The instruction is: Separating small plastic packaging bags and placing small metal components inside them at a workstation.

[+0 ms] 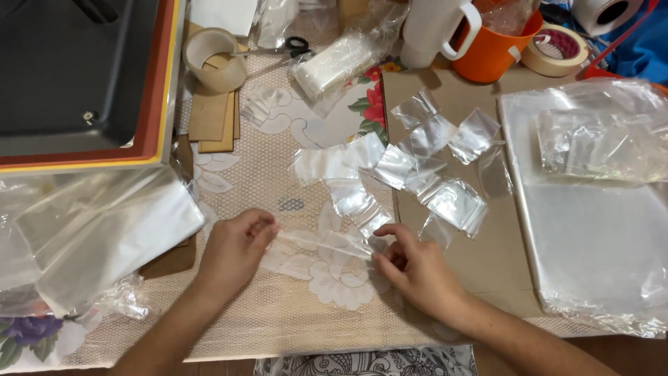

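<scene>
clear bag (323,244) between both hands

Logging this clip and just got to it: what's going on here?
A person holds a small clear bag stretched between both hands over a lace tablecloth: the left hand pinches one end, the right hand the other. More small bags lie scattered just beyond, partly on a cardboard sheet. A stack of large clear sheets sits to the right, tape rolls and an orange jug at the back.
</scene>
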